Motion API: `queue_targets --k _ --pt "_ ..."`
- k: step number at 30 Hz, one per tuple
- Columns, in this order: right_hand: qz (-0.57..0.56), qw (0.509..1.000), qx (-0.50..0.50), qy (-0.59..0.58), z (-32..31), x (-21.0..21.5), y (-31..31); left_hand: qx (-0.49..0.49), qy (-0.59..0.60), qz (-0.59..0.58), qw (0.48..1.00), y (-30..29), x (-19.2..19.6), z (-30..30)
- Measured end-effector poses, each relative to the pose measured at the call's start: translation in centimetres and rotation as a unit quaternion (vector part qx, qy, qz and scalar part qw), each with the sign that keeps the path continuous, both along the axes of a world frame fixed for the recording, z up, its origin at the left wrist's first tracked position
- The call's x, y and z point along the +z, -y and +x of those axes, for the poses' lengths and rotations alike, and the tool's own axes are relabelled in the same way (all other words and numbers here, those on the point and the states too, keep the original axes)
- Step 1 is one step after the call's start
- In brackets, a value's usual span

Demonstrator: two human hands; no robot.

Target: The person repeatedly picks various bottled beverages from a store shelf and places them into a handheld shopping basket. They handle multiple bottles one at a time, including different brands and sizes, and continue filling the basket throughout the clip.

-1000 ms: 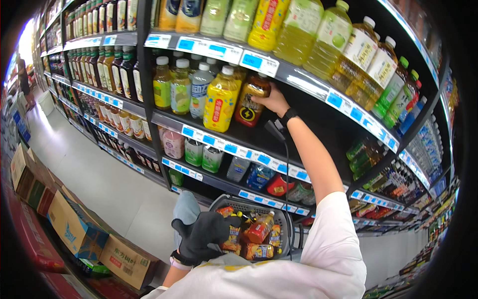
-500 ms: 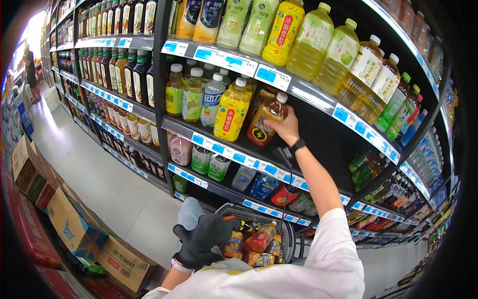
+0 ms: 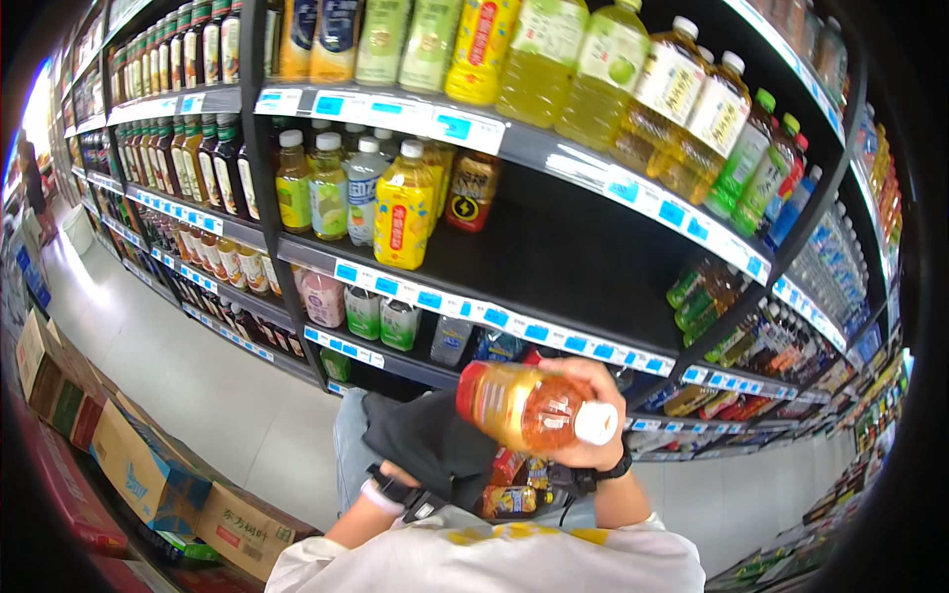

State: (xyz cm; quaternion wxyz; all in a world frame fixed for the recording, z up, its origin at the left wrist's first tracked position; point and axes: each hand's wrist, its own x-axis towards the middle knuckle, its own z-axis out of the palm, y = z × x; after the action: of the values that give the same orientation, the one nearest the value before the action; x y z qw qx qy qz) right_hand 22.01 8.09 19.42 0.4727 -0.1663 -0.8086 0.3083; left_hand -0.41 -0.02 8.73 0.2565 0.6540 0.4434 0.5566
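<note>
My right hand (image 3: 603, 387) is wrapped round a plastic drink bottle (image 3: 534, 403) with amber liquid and a white cap. The bottle lies tilted on its side in front of me, its cap toward the lower right. Lower left of it is my left hand (image 3: 425, 450), covered in black, with a light band at its wrist; its fingers do not show clearly. Below the held bottle, several bottles with orange and dark labels (image 3: 510, 501) lie close to my lap, partly hidden by my hands.
A yellow-labelled bottle (image 3: 402, 212) and a dark-labelled amber bottle (image 3: 472, 193) stand on the middle shelf. Large green-yellow bottles (image 3: 605, 69) line the shelf above. Cardboard boxes (image 3: 138, 460) stand at lower left, and a white bucket (image 3: 76, 231) is farther down the aisle.
My right hand has drawn the amber bottle off the middle shelf and brought it down toward me, tipping it over. My left hand has shifted slightly, and the view has turned.
</note>
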Motion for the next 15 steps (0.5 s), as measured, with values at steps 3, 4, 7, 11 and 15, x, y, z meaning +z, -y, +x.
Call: queue_targets --k 3,4,7,11,15 --pt "-0.017 0.999 0.043 -0.006 1.8 -2.7 2.7 -0.212 0.417 -0.175 0.867 -1.4 0.0 3.7" --pt "-0.007 0.999 0.050 0.004 2.6 -3.4 3.1 -0.264 0.555 -0.280 0.737 -1.7 -0.4 4.7" --pt "-0.088 0.992 0.038 -0.076 3.8 -6.4 5.3 -0.311 0.595 -0.254 0.697 -1.6 -2.8 7.7" --pt "-0.094 0.989 -0.061 -0.092 4.2 -9.5 7.4 -0.451 0.538 -0.269 0.659 -1.8 -5.7 10.1" --pt "-0.113 0.981 -0.151 0.044 5.6 -9.7 8.0 -0.337 0.480 -0.389 0.710 -1.4 -6.3 10.5"
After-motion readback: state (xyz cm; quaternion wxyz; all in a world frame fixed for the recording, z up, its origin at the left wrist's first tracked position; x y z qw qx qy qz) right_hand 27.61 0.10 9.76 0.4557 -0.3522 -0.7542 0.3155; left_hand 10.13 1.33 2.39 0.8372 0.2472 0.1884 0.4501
